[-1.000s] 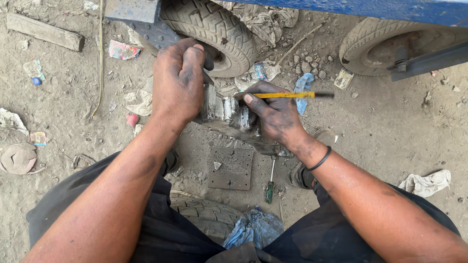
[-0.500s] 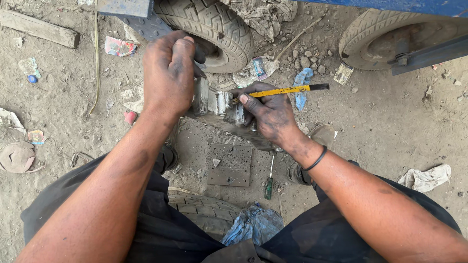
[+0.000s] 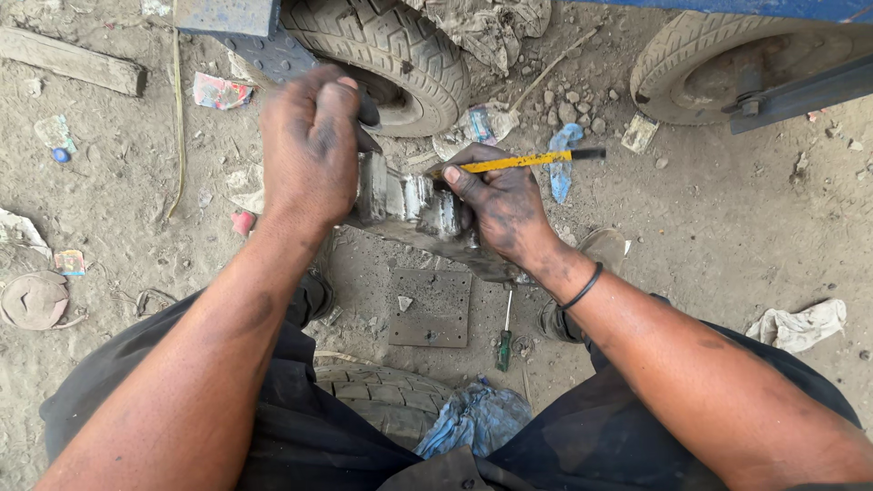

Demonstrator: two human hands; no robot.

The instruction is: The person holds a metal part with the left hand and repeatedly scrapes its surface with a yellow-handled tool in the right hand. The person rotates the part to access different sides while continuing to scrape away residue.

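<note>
Left hand clenched in a fist grip around a dark handle — the tool's head is hidden behind the knuckles. Right hand grasps a yellow pencil between thumb and fingers while its palm rests on a grimy metal part. The part sits between both hands, above the dirt ground, just in front of a tyre. Below it lie a flat metal plate and a green-handled screwdriver — close together on the ground.
</note>
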